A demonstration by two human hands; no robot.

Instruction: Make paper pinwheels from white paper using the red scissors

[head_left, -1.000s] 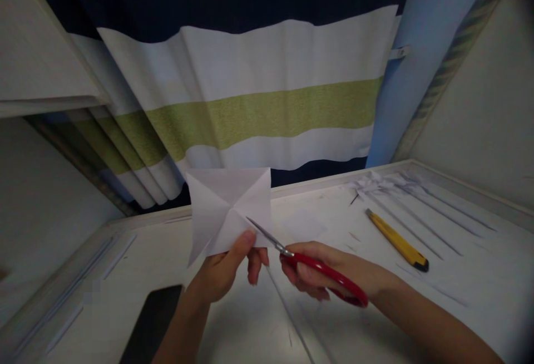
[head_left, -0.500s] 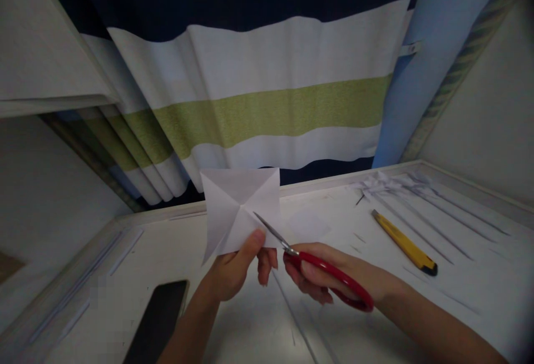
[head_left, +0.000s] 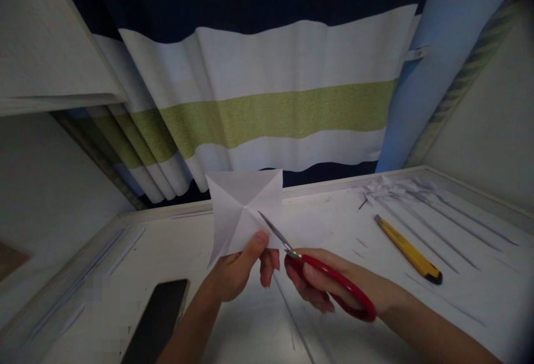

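A white square of paper (head_left: 233, 230), creased corner to corner, is pinched at its lower edge by my left hand (head_left: 240, 275), thumb in front and fingers behind. My right hand (head_left: 317, 280) grips a pair of red-handled scissors (head_left: 336, 278). The blades lie along the diagonal crease at the paper's lower right, with the tip near the centre. Whether the lower blade is behind the paper is hidden. Below my left fingers a thin pale stick or roll (head_left: 292, 319) runs down toward the front of the table.
A yellow box cutter (head_left: 409, 250) lies at the right, near several thin paper sticks with crumpled white ends (head_left: 396, 188). A black phone (head_left: 156, 319) rests by my left forearm. Thin paper rolls (head_left: 83, 275) lie far left. A striped curtain (head_left: 271, 113) hangs behind the white table (head_left: 192, 247).
The whole view has shifted slightly. Both hands, the paper and the scissors hold nearly the same position relative to each other; the blades look about as closed as before.
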